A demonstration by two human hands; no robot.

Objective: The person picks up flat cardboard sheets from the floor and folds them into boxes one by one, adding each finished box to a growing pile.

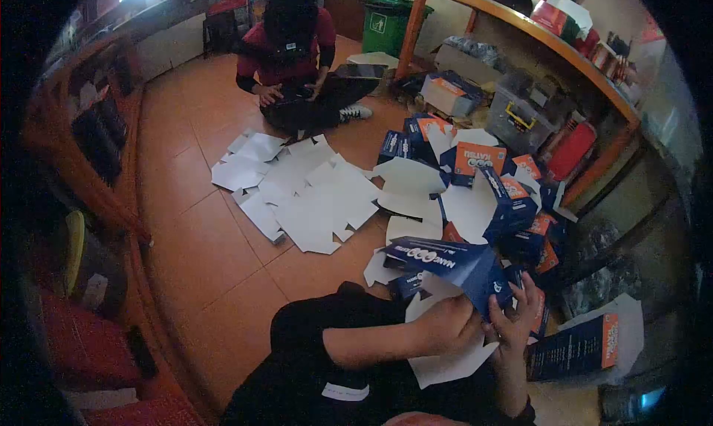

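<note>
Over my lap is a partly folded carton (pixel 479 271), dark blue outside with white flaps. My left hand (pixel 447 326) reaches in at its open white side, fingers curled at the cardboard and partly hidden by it. On the right edge of the carton, my right hand (pixel 516 311) has its fingers around the blue wall near the corner. Flat white cardboard blanks (pixel 319 199) lie overlapping on the tiled floor ahead. To their right is a pile of blue and orange folded boxes (pixel 479 158).
A person (pixel 293 54) sits cross-legged on the floor at the back. Behind the pile stand a wooden shelf frame (pixel 542 36) and a grey plastic bin (pixel 520 114). A green trash bin (pixel 386 25) is at the back. Another printed box (pixel 572 348) lies at my right.
</note>
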